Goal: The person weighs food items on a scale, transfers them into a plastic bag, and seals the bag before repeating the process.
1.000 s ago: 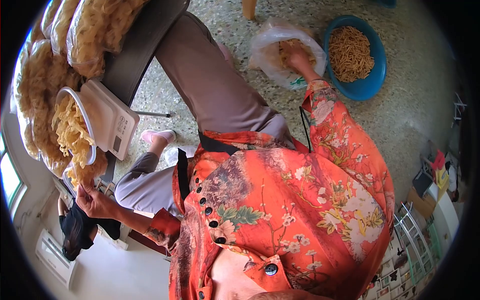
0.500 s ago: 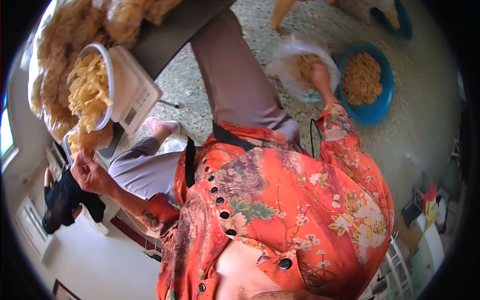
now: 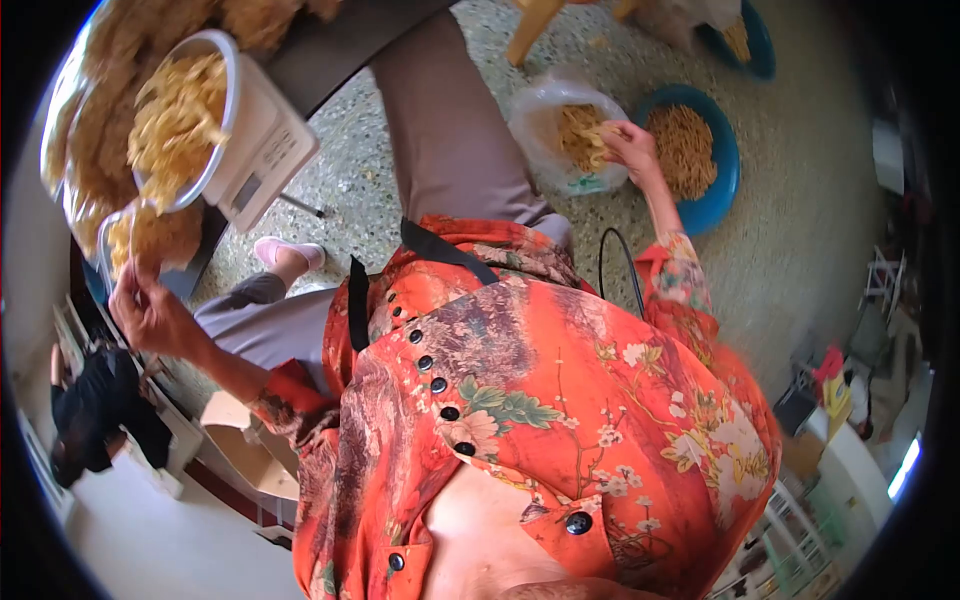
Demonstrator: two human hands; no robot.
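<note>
We hold curled yellow strips [image 3: 600,148] at an open, translucent white plastic bag [image 3: 535,125] on the speckled floor [image 3: 365,185], and touch a clear plastic bag of golden pieces [image 3: 165,237].

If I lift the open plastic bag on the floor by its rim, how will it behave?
The plastic bag will likely fold rather than hold its shape, since its thin film is wrinkled. The loose yellow pieces inside could shift or spill, as its mouth is wide open.

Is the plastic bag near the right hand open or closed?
Open: the plastic bag has its mouth spread wide, and yellow strips show inside.
</note>
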